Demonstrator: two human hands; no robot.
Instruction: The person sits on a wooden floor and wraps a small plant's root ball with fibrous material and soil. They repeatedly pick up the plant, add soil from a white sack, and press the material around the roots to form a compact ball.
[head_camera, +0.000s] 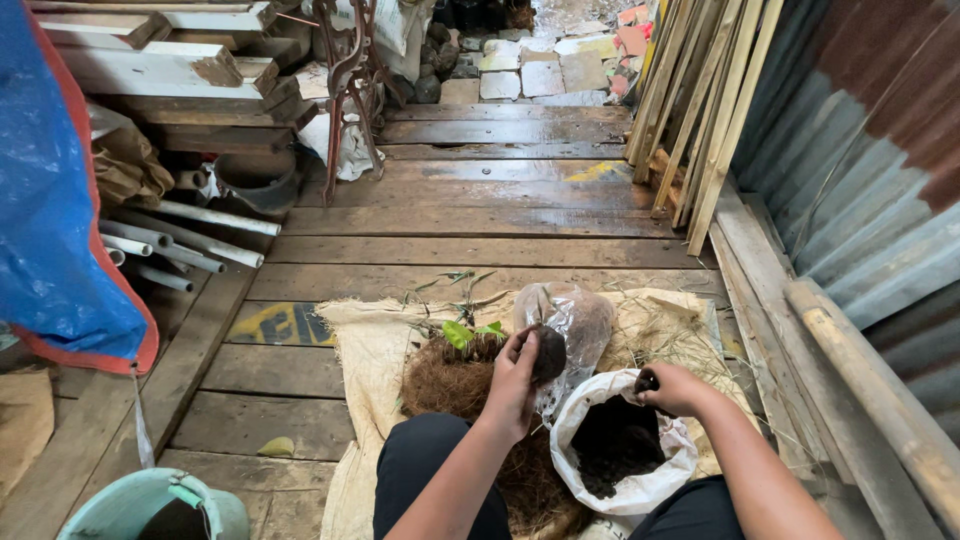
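So I'm sitting on the plank floor (470, 215) with a tan sack cloth (375, 345) spread out in front of my knees. My left hand (515, 385) is up in front of me, and its grip is wrapped around a dark ball of soil (548, 353), fingers curled over the top of it, so that one's definitely grasping. The ball is hanging in the air just above the pile of coconut fibre (450, 380) on the cloth, right beside a clear plastic bag (575, 320) that's standing up behind it.

My right hand (675, 388) is sitting at the rim of a white sack (625, 490) full of dark soil (615, 445). The grip there is closed, pinching something small and dark at the fingertips; looks like a bit of that soil, but it's too small to tell for sure. The white sack is open, touching the fibre pile on one side and my right leg on the other.

There's a little green seedling (470, 330) poking up at the far edge of the fibre, just left of the soil ball, with some thin dry stems lying on the cloth behind it.

Other stuff around me: grey pipes (190, 240) lying off to the left under a blue tarp (50, 200), a teal bucket (130, 505) by my left knee, long wooden slats (700, 110) leaning on the corrugated metal wall (860, 170) on the right, and stacked timber (150, 60) at the back left
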